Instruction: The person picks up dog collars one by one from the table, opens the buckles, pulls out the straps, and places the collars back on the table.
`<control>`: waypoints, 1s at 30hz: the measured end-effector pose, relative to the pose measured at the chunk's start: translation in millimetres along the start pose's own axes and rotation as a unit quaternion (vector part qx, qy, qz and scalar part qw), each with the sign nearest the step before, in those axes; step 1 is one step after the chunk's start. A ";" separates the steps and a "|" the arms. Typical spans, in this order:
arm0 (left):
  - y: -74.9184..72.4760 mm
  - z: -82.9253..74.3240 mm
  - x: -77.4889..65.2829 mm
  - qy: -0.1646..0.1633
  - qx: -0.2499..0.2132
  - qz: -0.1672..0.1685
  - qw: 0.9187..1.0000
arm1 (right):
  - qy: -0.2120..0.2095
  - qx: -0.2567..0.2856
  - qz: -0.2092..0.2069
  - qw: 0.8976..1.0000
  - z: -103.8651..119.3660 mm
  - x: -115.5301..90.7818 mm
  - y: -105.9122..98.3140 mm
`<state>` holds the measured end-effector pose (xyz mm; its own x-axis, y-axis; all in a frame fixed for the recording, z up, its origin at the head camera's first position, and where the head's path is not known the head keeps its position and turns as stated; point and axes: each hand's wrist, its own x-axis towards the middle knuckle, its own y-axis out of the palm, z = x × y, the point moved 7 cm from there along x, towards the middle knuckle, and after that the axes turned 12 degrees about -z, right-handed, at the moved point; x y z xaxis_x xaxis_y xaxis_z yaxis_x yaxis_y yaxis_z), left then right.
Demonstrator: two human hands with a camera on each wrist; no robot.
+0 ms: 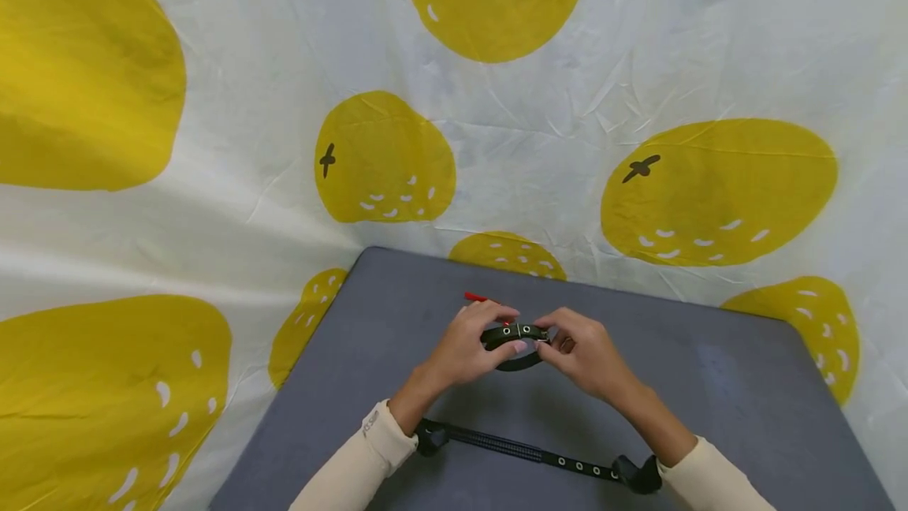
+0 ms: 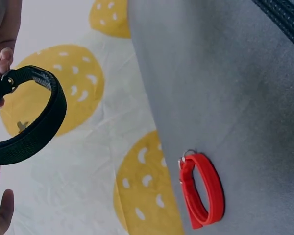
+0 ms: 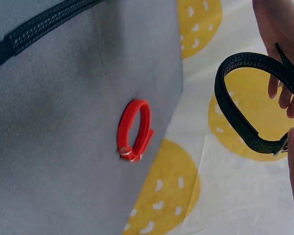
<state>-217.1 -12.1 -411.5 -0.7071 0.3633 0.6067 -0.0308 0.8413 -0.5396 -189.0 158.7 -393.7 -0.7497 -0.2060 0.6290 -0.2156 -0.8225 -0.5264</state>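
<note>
A: Behind the grey table, a fruit-print cloth is hung. Where is the workpiece held?

B: The black collar is held raised between both sets of fingers: its band is clamped by the left hand, its buckle end pinched by the right hand.

A: How should adjustment be done?

B: Ideally, the band is steadied by the left fingers and the buckle worked without twisting. Beyond the fingertips, a red collar is placed; nearer, below them, a perforated strap.
</note>
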 end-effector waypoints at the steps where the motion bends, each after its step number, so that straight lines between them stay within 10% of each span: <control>1: -0.3 -1.3 0.0 0.004 0.002 -0.001 1.000 | 0.001 0.003 -0.001 1.000 1.3 -0.3 -0.2; 11: -9.8 -15.5 0.6 0.072 -0.001 -0.035 0.997 | 0.012 0.039 0.002 0.999 10.9 -2.1 -2.6; 30: -11.7 -31.5 -8.7 0.120 0.014 0.035 0.992 | -0.010 0.070 0.088 0.994 22.3 -6.7 -0.7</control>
<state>-188.3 -12.5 -392.1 -0.5201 0.5071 0.6873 -0.0095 0.8012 -0.5984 -169.9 148.8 -384.7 -0.7554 -0.3618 0.5462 0.0070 -0.8381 -0.5455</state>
